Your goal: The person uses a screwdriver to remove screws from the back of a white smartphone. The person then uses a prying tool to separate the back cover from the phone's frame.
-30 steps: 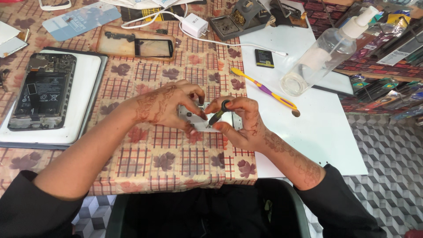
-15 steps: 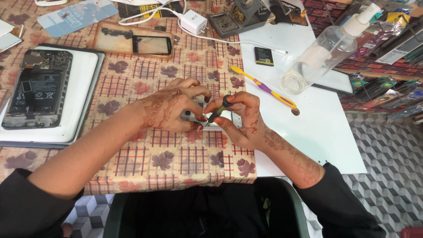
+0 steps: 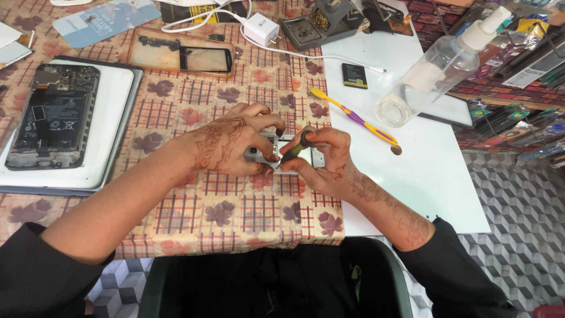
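Note:
My left hand (image 3: 235, 144) grips a small grey metal part (image 3: 272, 154) that lies on the checked tablecloth (image 3: 194, 206) near the table's middle. My right hand (image 3: 326, 159) holds a small dark-handled screwdriver (image 3: 294, 150), its tip down on the grey part. Both hands meet over the part and hide most of it. An opened phone (image 3: 53, 115) with its insides showing rests on a white tray (image 3: 109, 129) at the left.
A phone frame with a screen (image 3: 182, 56) lies at the back, next to a white charger (image 3: 262, 28) with its cable. On the white board (image 3: 435, 171) at the right lie a yellow-purple toothbrush (image 3: 356, 118), a small black battery (image 3: 355, 75) and a clear spray bottle (image 3: 435, 68).
The view has shifted slightly. My hands stay together on the grey part, and the right hand's fingers have turned a little on the screwdriver.

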